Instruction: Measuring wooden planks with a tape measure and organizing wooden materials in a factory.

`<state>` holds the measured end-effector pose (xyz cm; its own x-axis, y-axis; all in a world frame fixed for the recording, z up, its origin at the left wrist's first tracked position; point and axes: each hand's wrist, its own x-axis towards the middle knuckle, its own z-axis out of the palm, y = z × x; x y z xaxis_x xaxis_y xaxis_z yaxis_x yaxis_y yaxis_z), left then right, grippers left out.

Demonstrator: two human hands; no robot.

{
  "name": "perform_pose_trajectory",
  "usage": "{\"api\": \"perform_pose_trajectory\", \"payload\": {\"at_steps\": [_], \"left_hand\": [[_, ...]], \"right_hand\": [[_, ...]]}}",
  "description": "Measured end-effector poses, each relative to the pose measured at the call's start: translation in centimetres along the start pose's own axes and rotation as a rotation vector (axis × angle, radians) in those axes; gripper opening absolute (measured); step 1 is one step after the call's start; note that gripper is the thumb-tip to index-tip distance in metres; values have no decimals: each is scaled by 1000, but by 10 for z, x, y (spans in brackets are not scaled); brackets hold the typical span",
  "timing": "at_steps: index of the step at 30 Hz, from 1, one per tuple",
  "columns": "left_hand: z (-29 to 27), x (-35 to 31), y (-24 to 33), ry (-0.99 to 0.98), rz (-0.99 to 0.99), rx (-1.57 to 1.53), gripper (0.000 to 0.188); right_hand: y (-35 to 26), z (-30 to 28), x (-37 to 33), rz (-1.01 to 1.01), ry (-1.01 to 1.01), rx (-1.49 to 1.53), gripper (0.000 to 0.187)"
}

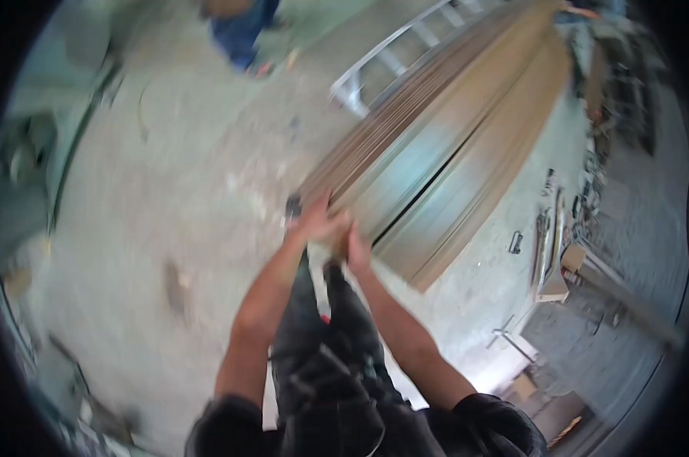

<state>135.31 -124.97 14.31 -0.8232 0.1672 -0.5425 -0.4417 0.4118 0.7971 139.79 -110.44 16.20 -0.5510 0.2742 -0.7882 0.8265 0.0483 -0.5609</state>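
Long brown wooden boards (pixel 428 164) lie side by side, running from my feet toward the far right. A dark gap separates two wide, shiny ones. At their near left end my left hand (pixel 316 221) grips a board's end from above, its thumb toward the right. Close beside it, my right hand (pixel 357 250) is closed around the same end, fingers upward. Motion blur softens both hands, and the undersides of their grips are hidden. Narrow, darker ribbed strips (pixel 386 126) run along the left side of the wide boards.
A metal ladder (pixel 390 61) lies beyond the boards' left side. At the far upper left another person's legs in blue (pixel 238 34) show. Long offcuts and a cardboard box (pixel 574 257) are on the right, near a small dark clamp-like object (pixel 516 242). Concrete floor (pixel 207 228) spreads leftward.
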Motion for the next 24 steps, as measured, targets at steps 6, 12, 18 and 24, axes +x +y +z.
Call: {"api": "perform_pose_trajectory", "payload": {"at_steps": [6, 12, 18, 24], "left_hand": [[-33, -12, -23, -152, -57, -129, 84], [-42, -25, -50, -100, -347, -406, 70], [-10, -54, -94, 187, -361, -808, 66], [21, -79, -53, 592, -9, -243, 60]], "right_hand": [[10, -11, 16, -37, -201, 92, 53], [7, -20, 20, 116, -206, 46, 48], [-1, -36, 22, 121, -439, -55, 51], [-5, -32, 22, 208, -433, -66, 53]]}}
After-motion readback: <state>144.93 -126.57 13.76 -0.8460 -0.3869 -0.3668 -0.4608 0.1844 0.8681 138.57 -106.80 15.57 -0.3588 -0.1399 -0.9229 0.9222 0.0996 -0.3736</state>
